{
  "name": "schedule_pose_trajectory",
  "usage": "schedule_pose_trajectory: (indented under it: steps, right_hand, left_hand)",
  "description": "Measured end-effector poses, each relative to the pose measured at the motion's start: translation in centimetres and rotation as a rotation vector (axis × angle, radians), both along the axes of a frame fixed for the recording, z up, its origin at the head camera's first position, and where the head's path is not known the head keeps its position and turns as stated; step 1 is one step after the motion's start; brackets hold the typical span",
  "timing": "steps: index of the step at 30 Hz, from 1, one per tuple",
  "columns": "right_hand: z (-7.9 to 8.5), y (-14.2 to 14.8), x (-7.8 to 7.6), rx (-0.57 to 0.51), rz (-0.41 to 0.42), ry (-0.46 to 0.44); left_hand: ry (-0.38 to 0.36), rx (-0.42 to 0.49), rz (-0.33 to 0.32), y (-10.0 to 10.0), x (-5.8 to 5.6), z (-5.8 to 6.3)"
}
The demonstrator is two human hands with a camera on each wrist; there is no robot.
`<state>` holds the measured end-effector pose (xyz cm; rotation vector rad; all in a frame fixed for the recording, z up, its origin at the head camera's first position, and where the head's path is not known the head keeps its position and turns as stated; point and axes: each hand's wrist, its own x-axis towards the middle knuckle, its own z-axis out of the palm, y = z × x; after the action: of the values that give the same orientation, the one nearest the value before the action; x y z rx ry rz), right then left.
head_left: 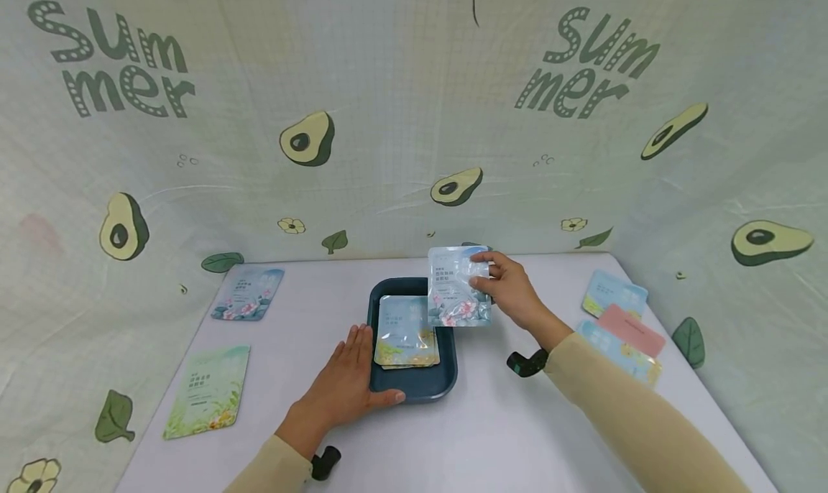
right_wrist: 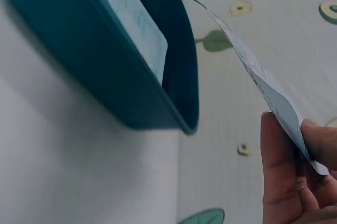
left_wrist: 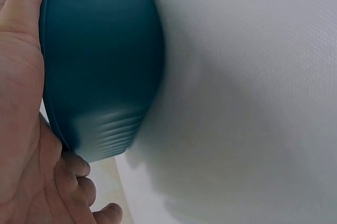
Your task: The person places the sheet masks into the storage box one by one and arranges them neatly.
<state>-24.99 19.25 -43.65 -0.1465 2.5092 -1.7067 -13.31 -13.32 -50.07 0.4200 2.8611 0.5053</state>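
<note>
The right hand (head_left: 514,292) pinches a pale blue flowered packet (head_left: 453,288) by its right edge, thumb on the printed face and fingers behind; the right wrist view shows the packet tilted and apart from the dark blue tray (head_left: 420,389), and from the head it overlaps the tray's far right corner. The left hand (head_left: 346,381) lies with fingers straight along the tray's left rim, thumb out on the near rim; whether any fingertip hooks beneath that rim cannot be confirmed from the cropped wrist view. For sound handling, the pinch should remain near the edge, firm but light, since the packet appears thin and liable to bend, and the left hand should keep the tray from sliding. The raised wall is the main obstruction: the packet's lower edge should clear it and not drag the packets stacked inside (head_left: 404,328). Elsewhere on the bench (head_left: 491,443), a blue flowered packet (head_left: 249,295) and a green packet (head_left: 210,392) lie at left, well apart; at right, a pink packet (head_left: 630,331) lies between two blue packets (head_left: 614,292). The right sleeve (head_left: 621,414) runs just beside the nearer one, so sideways sweeps merit caution.
</note>
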Motion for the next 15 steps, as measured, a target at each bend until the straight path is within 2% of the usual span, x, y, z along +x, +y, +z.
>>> schedule_pose_trajectory:
  steps: [10,15]
  right_hand:
    - [-1.5,-4.5,0.4,-0.078,0.044,-0.041]
    - [-2.3,-6.5,0.5,-0.082,0.039,-0.061]
  left_hand:
    - [-0.002,-0.006,-0.01,0.0,-0.1,0.0]
    - [0.038,-0.041,-0.029,-0.1,-0.1,0.0]
